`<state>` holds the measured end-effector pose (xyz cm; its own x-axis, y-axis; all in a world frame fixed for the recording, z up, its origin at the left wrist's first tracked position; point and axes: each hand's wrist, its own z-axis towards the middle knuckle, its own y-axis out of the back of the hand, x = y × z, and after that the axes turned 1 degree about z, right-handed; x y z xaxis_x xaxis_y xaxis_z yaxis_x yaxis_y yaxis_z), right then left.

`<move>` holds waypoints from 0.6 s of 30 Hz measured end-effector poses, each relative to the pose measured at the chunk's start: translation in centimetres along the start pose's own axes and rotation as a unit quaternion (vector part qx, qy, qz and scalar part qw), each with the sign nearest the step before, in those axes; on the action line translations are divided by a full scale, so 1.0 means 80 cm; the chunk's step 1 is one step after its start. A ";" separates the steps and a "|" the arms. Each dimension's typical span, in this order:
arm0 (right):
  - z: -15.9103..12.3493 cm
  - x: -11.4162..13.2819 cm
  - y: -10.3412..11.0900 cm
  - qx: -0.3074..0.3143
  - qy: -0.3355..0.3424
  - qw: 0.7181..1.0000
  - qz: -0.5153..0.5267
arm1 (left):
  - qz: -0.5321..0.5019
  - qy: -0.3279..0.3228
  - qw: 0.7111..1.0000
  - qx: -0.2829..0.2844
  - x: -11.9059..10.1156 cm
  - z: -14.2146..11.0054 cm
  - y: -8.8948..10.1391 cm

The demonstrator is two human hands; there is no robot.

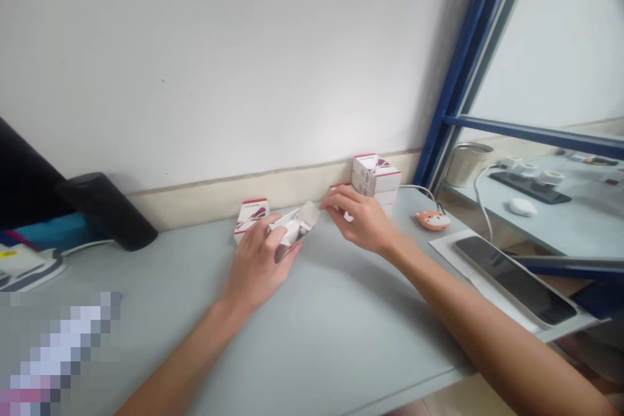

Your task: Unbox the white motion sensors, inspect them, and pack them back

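My left hand (260,260) is wrapped round a small white carton (292,226), tilted with its open end towards the right. The end flaps stand out, and a pale wrapped item shows at the opening, too blurred to name. My right hand (358,218) is just right of the flaps, its fingers curled and their tips close together. Whether those tips hold or touch anything I cannot tell. Behind my left hand stands a white and red box (252,213). Stacked similar boxes (376,179) are behind my right hand, which partly hides them.
A grey table (336,331) runs along the wall. To the right lie a phone (517,279) on white paper and an orange animal-faced item (433,220) by a cable. A blue metal frame (451,84) borders the right. A black cylinder (110,208) stands left.
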<state>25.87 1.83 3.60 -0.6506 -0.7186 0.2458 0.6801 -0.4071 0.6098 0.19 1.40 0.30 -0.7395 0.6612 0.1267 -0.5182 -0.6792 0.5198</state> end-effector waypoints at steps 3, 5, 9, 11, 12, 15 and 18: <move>-0.002 0.013 -0.002 0.020 0.040 0.999 -0.019 | 0.004 -0.025 1.000 -0.009 -0.001 0.000 0.000; -0.003 0.021 -0.005 0.049 0.058 0.997 -0.026 | 0.007 -0.027 1.000 -0.006 -0.002 0.000 0.000; -0.003 0.026 -0.005 0.127 0.062 0.989 -0.052 | 0.015 -0.027 1.000 0.004 -0.004 -0.001 0.001; -0.002 0.024 -0.003 0.158 0.065 0.982 -0.079 | 0.017 -0.030 0.999 0.002 -0.004 -0.001 0.001; -0.002 0.023 -0.001 0.168 0.068 0.979 -0.090 | 0.018 -0.031 0.999 0.001 -0.004 -0.001 0.001; 0.000 0.024 0.002 0.170 0.081 0.975 -0.116 | 0.018 -0.029 0.999 -0.002 -0.001 -0.001 0.000; 0.000 0.024 0.000 0.140 0.084 0.980 -0.117 | 0.010 -0.021 1.000 -0.010 0.002 -0.001 -0.002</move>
<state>24.64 0.46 4.09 -0.6968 -0.7162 -0.0383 0.3840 -0.4176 0.8235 0.07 1.60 0.16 -0.7315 0.6598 0.1719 -0.5122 -0.6981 0.5002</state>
